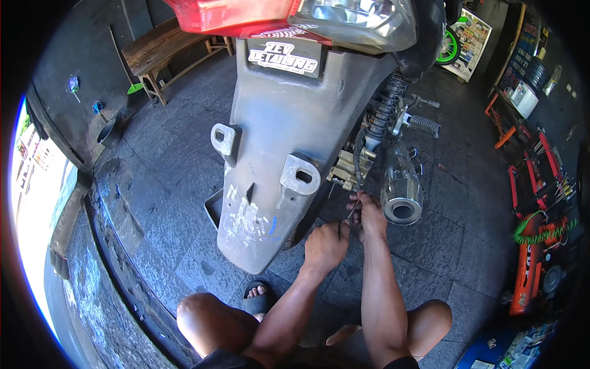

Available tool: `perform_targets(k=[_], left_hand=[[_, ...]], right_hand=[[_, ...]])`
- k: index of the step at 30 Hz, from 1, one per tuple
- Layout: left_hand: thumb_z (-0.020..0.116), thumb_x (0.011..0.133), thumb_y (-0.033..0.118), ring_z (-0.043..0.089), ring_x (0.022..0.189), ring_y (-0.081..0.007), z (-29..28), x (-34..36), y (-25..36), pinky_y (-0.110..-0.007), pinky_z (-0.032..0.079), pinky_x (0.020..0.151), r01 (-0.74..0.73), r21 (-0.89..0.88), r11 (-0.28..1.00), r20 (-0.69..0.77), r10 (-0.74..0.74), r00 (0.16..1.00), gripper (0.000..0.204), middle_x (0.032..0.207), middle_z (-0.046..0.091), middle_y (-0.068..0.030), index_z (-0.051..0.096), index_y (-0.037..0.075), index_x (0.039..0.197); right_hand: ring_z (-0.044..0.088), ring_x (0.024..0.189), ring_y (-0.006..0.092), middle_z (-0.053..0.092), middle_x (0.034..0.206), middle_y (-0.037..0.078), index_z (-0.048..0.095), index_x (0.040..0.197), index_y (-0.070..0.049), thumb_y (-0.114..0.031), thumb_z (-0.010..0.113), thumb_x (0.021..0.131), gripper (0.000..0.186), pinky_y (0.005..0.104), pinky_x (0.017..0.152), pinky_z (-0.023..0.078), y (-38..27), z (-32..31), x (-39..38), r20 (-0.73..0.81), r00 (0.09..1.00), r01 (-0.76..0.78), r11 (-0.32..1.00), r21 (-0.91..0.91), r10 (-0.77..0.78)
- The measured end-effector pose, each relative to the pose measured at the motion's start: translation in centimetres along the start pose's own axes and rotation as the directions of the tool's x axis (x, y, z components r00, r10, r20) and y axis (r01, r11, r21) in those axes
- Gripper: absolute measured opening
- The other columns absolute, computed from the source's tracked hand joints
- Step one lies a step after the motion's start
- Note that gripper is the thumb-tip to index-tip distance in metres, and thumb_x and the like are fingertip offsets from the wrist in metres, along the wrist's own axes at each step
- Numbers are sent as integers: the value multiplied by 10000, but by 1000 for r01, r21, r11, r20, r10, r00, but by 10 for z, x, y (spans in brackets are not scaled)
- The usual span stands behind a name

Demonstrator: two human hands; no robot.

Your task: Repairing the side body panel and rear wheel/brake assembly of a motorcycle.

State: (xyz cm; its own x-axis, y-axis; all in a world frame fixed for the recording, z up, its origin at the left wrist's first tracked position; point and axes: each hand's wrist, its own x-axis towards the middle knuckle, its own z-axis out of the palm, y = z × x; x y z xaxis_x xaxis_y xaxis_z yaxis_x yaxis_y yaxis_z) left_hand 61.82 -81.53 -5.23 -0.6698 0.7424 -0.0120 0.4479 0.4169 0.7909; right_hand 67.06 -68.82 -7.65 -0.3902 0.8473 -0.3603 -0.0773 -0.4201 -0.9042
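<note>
A motorcycle's grey rear fender [276,129] slopes down in front of me, with two light grey lugs on its face. To its right sits a metal brake caliper [351,167], with a dark hose running down beside it. Just below the caliper, my right hand [371,220] is closed, its fingertips pinched at the hose's lower end; what they grip is partly hidden. My left hand [326,247], lower and to the left, is a closed fist around a thin dark rod [352,212] that slants up to the right fingertips. The silver exhaust muffler [402,190] is right of my right hand.
Above the fender is the red and clear tail light [246,18]. A coil-spring shock absorber [388,104] rises behind the caliper. A wooden bench [163,52] stands at the far left wall. On the right are a red floor jack [527,270] and a coiled green hose [544,230].
</note>
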Motion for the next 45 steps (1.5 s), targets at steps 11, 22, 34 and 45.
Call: perform_targets(k=[11, 22, 34, 45], left_hand=[[574, 901, 347, 649, 787, -453, -21, -1, 25, -520, 517, 727, 54, 90, 995, -48, -50, 998, 355, 781, 662, -258, 686, 20, 821], [525, 901, 340, 669, 833, -426, -46, 18, 68, -514, 533, 740, -94, 196, 976, 91, 78, 993, 365, 880, 684, -245, 673, 15, 974], [493, 915, 360, 669, 794, -440, 65, 37, -40, -524, 540, 722, -189, 132, 973, 179, 164, 970, 342, 849, 684, -242, 657, 74, 1004], [532, 905, 413, 624, 1015, -442, 165, 133, -81, -520, 510, 852, 145, -142, 979, 199, -116, 973, 429, 1063, 646, -273, 631, 7, 1006]], right_hand=[[538, 545, 122, 669, 835, 59, 585, 1009, -105, -258, 510, 985, 172, 247, 470, 388, 2, 1, -4, 86, 988, -150, 928, 342, 129], [637, 730, 190, 654, 821, 68, 629, 918, -45, -249, 563, 964, 219, 309, 664, 521, 25, -13, 21, 396, 914, -330, 721, 609, 84], [542, 824, 76, 611, 866, -12, 644, 1051, -52, -129, 587, 956, 136, 267, 754, 447, 16, -23, 3, 180, 960, 269, 893, -360, -216], [609, 779, 273, 628, 857, 116, 627, 1030, -12, -223, 579, 969, 226, 359, 758, 477, 40, -24, 24, 203, 633, 603, 312, -734, -747]])
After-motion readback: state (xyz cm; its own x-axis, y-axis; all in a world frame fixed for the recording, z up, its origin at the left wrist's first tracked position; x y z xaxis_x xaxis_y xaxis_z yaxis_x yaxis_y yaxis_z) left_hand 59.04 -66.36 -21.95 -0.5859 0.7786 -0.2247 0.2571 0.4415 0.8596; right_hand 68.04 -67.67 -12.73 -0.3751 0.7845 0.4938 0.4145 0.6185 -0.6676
